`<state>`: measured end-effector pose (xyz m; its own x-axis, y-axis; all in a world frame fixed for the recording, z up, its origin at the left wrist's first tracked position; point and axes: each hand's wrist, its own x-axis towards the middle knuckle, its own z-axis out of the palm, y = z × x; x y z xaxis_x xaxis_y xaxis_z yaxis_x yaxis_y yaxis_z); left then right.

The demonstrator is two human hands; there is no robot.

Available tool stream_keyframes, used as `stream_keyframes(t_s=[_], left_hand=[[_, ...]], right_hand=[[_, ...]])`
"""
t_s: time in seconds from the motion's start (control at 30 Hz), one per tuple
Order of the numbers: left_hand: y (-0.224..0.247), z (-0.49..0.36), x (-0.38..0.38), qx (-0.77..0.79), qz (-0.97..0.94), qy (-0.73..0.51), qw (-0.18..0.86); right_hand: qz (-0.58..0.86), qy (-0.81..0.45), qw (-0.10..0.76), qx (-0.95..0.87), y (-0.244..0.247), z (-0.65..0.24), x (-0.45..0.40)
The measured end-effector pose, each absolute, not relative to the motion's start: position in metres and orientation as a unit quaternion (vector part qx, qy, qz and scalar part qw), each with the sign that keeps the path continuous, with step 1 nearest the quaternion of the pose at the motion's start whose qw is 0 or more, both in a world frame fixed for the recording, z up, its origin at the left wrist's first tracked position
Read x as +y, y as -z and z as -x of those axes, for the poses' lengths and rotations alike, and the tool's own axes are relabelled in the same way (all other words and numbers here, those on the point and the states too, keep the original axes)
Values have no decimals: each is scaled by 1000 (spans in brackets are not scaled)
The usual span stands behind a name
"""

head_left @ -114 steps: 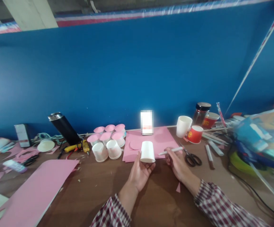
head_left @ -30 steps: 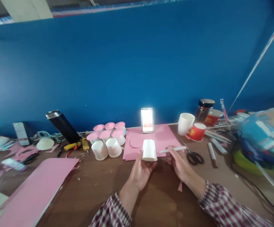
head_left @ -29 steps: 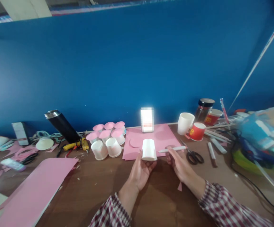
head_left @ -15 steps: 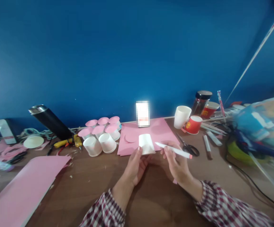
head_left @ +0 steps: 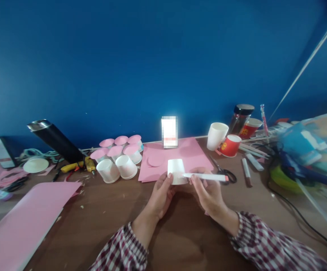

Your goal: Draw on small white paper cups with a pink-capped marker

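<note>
A white paper cup [head_left: 176,170], bottom up, is gripped by my left hand [head_left: 161,195] at its lower left side. My right hand [head_left: 208,194] is closed around a white marker [head_left: 208,176] with a pinkish-orange end pointing right. The marker's tip is at the right side of the cup; whether it touches is too small to tell. Behind the cup lie pink paper sheets [head_left: 193,154] with a pink paper circle [head_left: 155,161] on them. Left of the sheets stand several white cups [head_left: 107,171], most topped with pink.
Scissors [head_left: 229,176] lie right of my right hand. Farther right are a white cup [head_left: 217,136], a red cup [head_left: 231,146], a dark-lidded jar [head_left: 241,118] and a blue bag [head_left: 301,145]. A black flask [head_left: 57,141] and yellow glue gun [head_left: 88,165] are at left.
The marker has moved left against or close to the cup and lies more level. The cup is more upright, and the right hand has come nearer to it. The view has shifted slightly.
</note>
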<state>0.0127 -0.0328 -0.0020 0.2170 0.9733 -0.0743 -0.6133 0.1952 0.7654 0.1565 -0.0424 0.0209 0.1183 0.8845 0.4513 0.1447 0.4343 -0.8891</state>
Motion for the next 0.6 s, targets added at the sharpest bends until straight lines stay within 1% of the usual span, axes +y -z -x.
stream_keyframes(t_s=[0.37,0.6], left_hand=[[2,-13,-33,310,-305,-552,712],[3,-14,-34,316,-301,-554,709]], right_hand=[[458,-275,587,-609,-19,-158,-41],[456,-307,579,-603,-17,-158,-40]])
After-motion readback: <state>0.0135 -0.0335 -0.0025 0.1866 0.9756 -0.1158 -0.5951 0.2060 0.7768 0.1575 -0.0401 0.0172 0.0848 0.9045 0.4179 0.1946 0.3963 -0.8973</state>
